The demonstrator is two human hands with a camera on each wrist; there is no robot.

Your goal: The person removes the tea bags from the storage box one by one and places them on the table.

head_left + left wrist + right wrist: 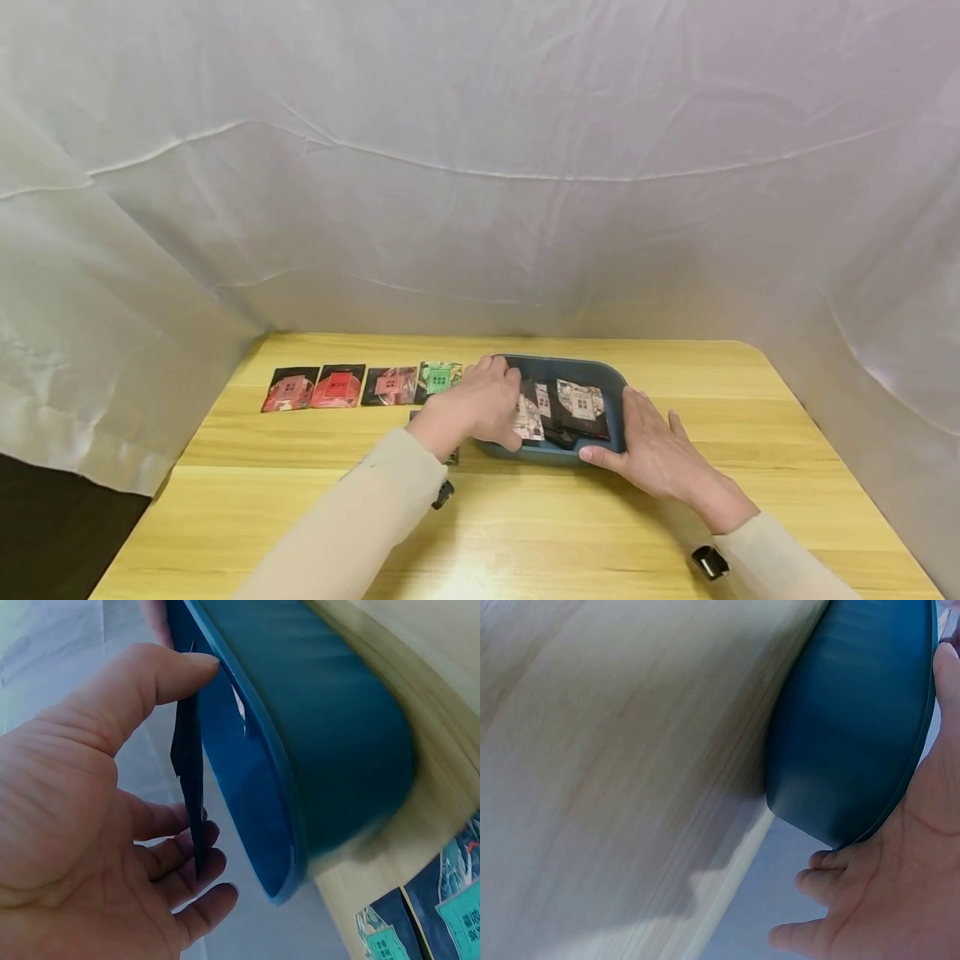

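Observation:
A dark blue oval bin [558,456] stands on the wooden table, with several flat black sachets [583,408] with pale floral printing inside it. My left hand [483,404] is over the bin's left end. In the left wrist view it holds a thin dark sachet [189,761], seen edge-on, between thumb and fingers beside the bin's rim. My right hand [660,446] rests against the bin's right end, fingers extended along the side and thumb at the front rim. The right wrist view shows its palm close to the bin's outer wall [847,742].
Left of the bin, a row of sachets lies on the table: a pink-labelled one [290,389], a red one [338,386], a dark pink one [388,386] and a green one [438,379]. Another sachet [453,457] is mostly hidden under my left forearm. Pale cloth [480,208] hangs behind the table.

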